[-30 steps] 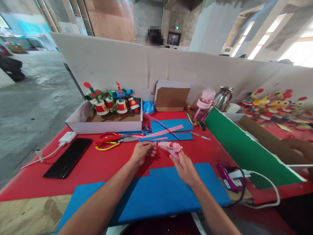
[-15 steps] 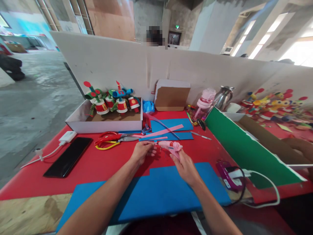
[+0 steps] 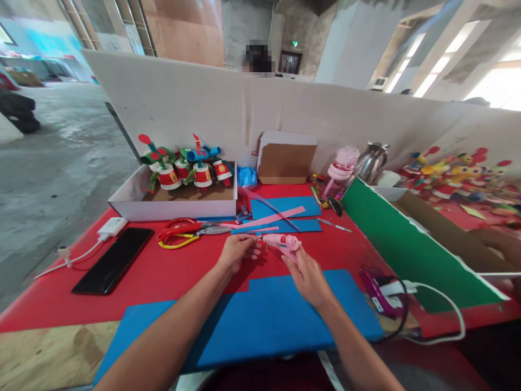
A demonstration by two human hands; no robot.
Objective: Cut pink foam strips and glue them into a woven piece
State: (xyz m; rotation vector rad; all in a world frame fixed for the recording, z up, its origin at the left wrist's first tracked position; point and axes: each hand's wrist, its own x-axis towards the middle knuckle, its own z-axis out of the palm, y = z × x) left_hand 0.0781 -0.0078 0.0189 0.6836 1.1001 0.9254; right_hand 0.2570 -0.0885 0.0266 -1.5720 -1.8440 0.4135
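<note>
A pink glue gun [image 3: 280,241] is in my right hand [image 3: 309,271], its nozzle pointing left. My left hand [image 3: 238,252] is pinched close to the nozzle; whatever sits between its fingertips is too small to make out. Just beyond both hands lie pink paper strips [image 3: 280,216] across blue paper pieces [image 3: 303,225]. Red-handled scissors [image 3: 177,228] and yellow-handled pliers [image 3: 179,242] rest left of my left hand. Below my forearms a large blue sheet [image 3: 260,320] covers the near table edge.
A white box [image 3: 179,210] holds several paper-cup figures [image 3: 169,176]. A black phone [image 3: 114,260] lies at left. On the right stand a green board [image 3: 407,244], a purple power strip [image 3: 380,293] with cables, a pink bottle [image 3: 342,168] and a metal jug [image 3: 372,163].
The glue gun and my right hand have shifted very slightly to the left. My left hand stays pinched in the same place.
</note>
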